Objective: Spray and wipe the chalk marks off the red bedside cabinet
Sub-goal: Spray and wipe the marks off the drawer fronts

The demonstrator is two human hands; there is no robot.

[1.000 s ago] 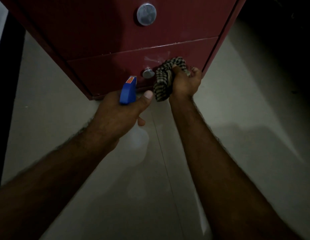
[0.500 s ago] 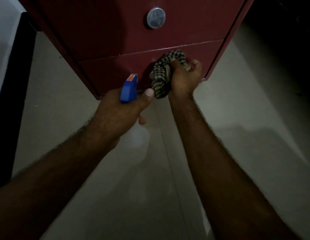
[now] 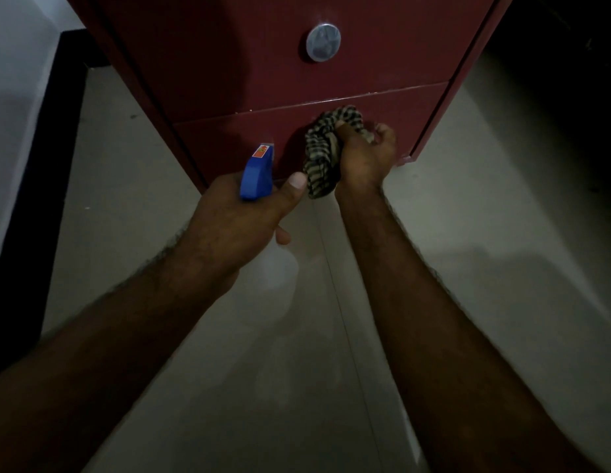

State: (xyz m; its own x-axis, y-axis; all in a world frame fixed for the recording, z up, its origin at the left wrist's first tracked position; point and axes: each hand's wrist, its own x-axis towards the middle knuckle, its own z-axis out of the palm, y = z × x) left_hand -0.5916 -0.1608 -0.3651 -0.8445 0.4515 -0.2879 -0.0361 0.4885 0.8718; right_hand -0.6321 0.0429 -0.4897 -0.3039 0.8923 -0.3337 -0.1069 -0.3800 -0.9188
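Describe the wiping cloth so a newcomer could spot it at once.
Start at the red cabinet and drop to its lower drawer front. There the right hand grips a bunched cloth against it. It alone is checked fabric; the blue spray head beside it is hard plastic.

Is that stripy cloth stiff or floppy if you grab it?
Probably floppy: the checked cloth is scrunched in the right hand, its end drooping below. Likely light too: one hand bunches it against the red cabinet.

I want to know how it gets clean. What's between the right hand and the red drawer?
A bunched checked cloth. The right hand grips it against the lower drawer of the red cabinet, as the head view shows.
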